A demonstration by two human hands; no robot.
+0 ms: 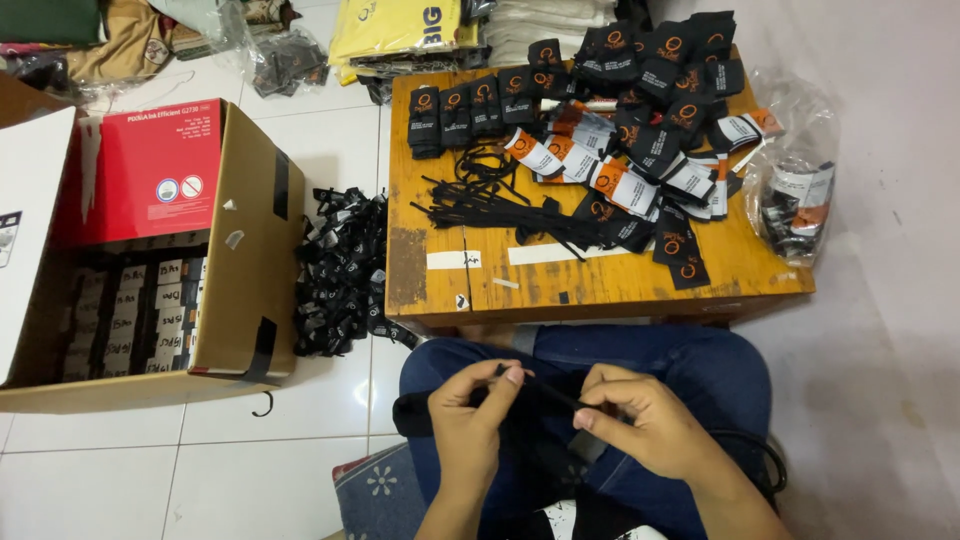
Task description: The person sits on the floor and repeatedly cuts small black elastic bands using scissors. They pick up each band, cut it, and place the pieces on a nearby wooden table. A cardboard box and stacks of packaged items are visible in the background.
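Both hands over lap — left hand (468, 412) and right hand (625, 418) each pinch black cord (545, 395). Box (130, 310) part-filled with packed rows; many tags (640, 150) loose on counter (440, 290) — judged midway.

- Black strap (545, 392) pinched between my left hand (468, 415) and right hand (640, 425): matt woven cloth.
- Low table (440, 290): varnished wood, worn and scuffed, dull patches.
- Hang tags (620, 185): smooth card, black and orange-white print.
- Box (250, 250): matt corrugated cardboard, taped.
- Floor tiles (90, 480): glossy white ceramic.
- Bag (795, 190): clear, crinkly plastic.
- My jeans (700, 365): blue denim.
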